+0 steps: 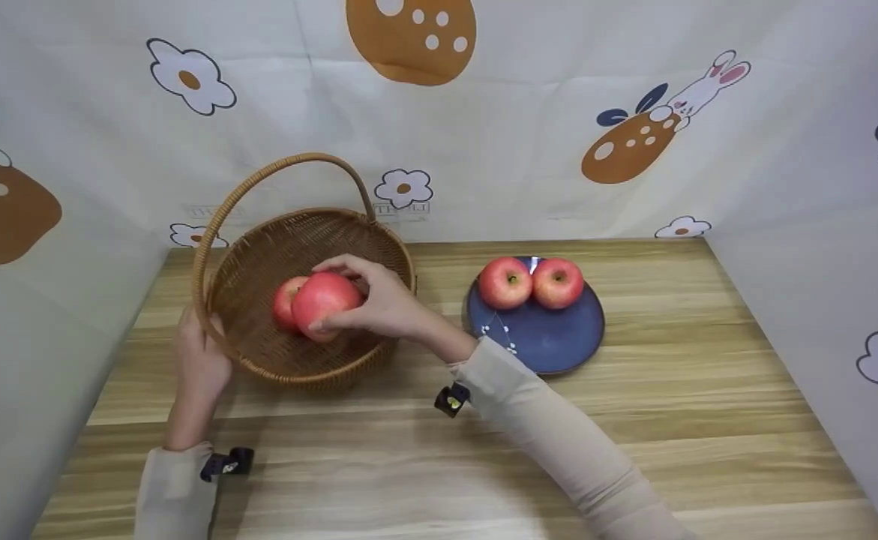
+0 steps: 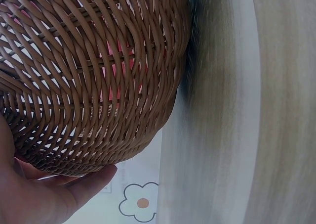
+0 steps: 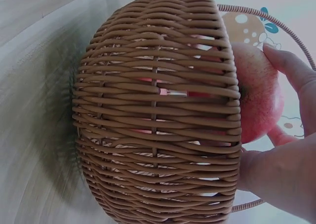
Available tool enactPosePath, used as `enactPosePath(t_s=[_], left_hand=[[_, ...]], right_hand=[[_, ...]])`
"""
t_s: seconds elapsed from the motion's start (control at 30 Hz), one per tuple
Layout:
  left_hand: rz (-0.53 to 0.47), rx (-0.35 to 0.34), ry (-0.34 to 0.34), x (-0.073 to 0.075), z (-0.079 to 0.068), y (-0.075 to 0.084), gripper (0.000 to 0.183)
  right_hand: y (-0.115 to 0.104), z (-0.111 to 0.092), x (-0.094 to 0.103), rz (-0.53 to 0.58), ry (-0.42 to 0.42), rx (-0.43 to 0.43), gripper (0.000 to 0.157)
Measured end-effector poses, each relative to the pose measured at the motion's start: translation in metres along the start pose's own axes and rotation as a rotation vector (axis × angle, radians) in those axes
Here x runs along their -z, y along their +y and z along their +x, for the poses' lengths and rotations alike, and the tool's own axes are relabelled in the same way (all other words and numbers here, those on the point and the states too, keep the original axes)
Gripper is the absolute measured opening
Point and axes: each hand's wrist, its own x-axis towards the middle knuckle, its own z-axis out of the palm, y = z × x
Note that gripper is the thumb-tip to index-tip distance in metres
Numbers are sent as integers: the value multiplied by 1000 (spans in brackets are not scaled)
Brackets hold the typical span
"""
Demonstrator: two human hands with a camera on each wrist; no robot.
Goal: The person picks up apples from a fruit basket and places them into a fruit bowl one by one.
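Note:
A brown wicker basket with a tall arched handle stands on the left of the table, tipped a little toward me. My right hand grips a red apple over the basket's opening, thumb on the near side and fingers on the far side. Behind it, a second apple shows inside the basket, partly covered by the held one. My left hand holds the basket's left side; in the left wrist view its fingers lie against the woven wall.
To the right of the basket is a dark blue plate with two red apples side by side at its far edge. A printed cloth with flowers and rabbits hangs behind and beside the wooden table.

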Motion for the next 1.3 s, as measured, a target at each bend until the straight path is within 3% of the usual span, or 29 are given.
enactPosePath(t_s=[0.17,0.23,0.4,0.77,1.3], left_hand=[[12,21,-5,0,0,3,36],[21,34,-27,3,1,19,36],[16,74,-46,4,0,31,36],[-35,76,-51,2,2,26,45],[19,62,-47,3,0,28,44]], right_hand=[[-2,-4,0,14,27,12,65],[-3,-5,0,22,39,14,65],[-4,-10,1,50,55,28,65],[-4,-19,5,100,75,44,63],[1,-35,9,173,103,63,65]])
